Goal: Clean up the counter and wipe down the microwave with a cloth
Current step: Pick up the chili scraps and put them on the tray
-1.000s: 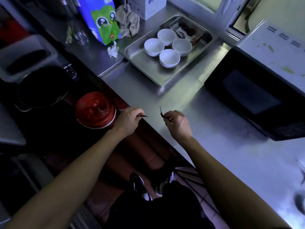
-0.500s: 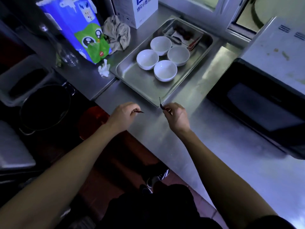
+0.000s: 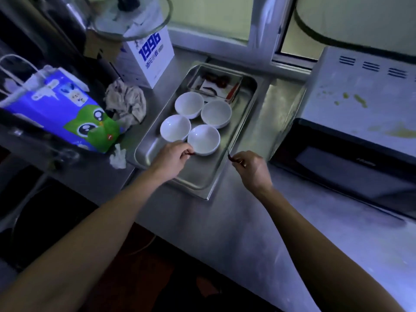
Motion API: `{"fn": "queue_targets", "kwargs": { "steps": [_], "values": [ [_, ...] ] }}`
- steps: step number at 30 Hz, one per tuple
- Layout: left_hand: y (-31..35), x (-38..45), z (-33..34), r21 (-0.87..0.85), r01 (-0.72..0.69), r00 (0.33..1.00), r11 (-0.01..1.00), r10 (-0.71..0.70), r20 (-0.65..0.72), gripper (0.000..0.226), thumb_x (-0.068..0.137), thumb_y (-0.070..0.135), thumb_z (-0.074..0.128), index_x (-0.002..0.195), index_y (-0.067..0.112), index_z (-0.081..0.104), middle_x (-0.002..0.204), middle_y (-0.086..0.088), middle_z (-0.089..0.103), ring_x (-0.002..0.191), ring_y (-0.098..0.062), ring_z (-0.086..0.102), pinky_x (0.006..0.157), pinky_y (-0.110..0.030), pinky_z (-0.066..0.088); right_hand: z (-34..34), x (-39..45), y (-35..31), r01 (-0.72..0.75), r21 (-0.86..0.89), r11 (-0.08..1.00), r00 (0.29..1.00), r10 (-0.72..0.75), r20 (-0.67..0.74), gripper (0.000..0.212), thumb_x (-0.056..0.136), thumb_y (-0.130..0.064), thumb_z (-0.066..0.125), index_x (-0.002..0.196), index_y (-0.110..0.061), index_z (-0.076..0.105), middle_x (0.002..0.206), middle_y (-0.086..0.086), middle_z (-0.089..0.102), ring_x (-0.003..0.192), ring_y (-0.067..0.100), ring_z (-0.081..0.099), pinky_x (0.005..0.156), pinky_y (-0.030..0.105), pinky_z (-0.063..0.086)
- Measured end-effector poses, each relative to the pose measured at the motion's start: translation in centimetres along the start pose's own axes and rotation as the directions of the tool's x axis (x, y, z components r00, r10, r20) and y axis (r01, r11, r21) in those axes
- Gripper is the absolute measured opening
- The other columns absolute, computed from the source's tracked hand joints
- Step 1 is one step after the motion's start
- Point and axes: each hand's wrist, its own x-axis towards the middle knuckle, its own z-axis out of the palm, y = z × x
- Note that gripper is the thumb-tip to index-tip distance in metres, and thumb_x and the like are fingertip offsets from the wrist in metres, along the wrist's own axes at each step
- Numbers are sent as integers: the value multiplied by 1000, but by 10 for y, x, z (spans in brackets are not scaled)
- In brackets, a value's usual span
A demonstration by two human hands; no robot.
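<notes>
You are pinching a small dark red scrap, perhaps a dried chilli piece (image 3: 191,153), in the curled fingers of your left hand (image 3: 172,157), which is hovering over the near end of the shallow stainless steel tray (image 3: 157,152), just beside the nearest white ceramic bowl (image 3: 203,140). Your right hand (image 3: 249,166) is pinching a second thin dark sliver (image 3: 229,154) at the tray's right rim. Both scraps are looking feather-light, dry and brittle, so fingertip pinches are suiting them; squeezing harder is likely to crumble them.

The crumpled grey-beige cloth (image 3: 126,103) for the wiping is lying on the steel counter (image 3: 247,221) left of the tray, between the blue paper bag with a green owl face (image 3: 67,113) and the white carton printed 1996 (image 3: 149,57). It is looking soft and limp, best gathered in a full handful from the top. The white microwave with a black door (image 3: 360,122), its top carrying yellowish smears, is standing to your right. Four bowls are crowding the tray, fragile and easy to knock; a small clear dish of red scraps (image 3: 217,84) is sitting at the tray's far end. A wad of white tissue (image 3: 118,157) is lying by the bag.
</notes>
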Motion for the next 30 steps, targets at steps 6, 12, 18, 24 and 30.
{"fn": "queue_targets", "kwargs": {
  "steps": [6,12,18,24,30],
  "values": [
    [-35,110,-10,-13,-112,993,994,112,33,16,84,3,66,94,14,72,91,2,69,79,-10,60,74,-28,52,11,56,-8,-72,-36,997,993,68,-99,16,86,-15,71,101,-16,73,95,4,70,90,21,63,75,30,48],
    [-70,227,-23,-50,-220,975,974,222,31,20,84,4,64,98,16,71,96,4,69,82,-13,61,74,-26,49,34,111,-16,-184,-20,983,970,179,-166,14,84,-16,71,97,-16,76,93,4,72,88,23,66,76,38,54],
    [-77,302,-14,4,-353,932,936,351,86,19,86,5,64,101,14,72,100,-5,68,93,-24,63,75,-26,42,48,161,-18,-267,15,963,946,266,-184,12,82,-10,70,92,-16,74,90,2,70,85,21,65,76,41,55],
    [-87,341,2,-10,-358,925,934,356,137,18,89,10,64,103,19,71,100,2,65,98,-20,60,78,-35,49,53,194,-17,-314,73,947,911,322,-256,16,84,-10,73,97,-18,74,90,-3,66,83,14,63,77,38,56],
    [-111,349,15,-46,-423,888,905,425,176,27,88,2,59,108,16,71,112,-3,70,104,-24,63,87,-38,53,56,229,-12,-257,12,966,922,249,-295,16,85,-10,73,100,-16,74,91,-5,68,81,8,61,74,23,52]
  ]
}}
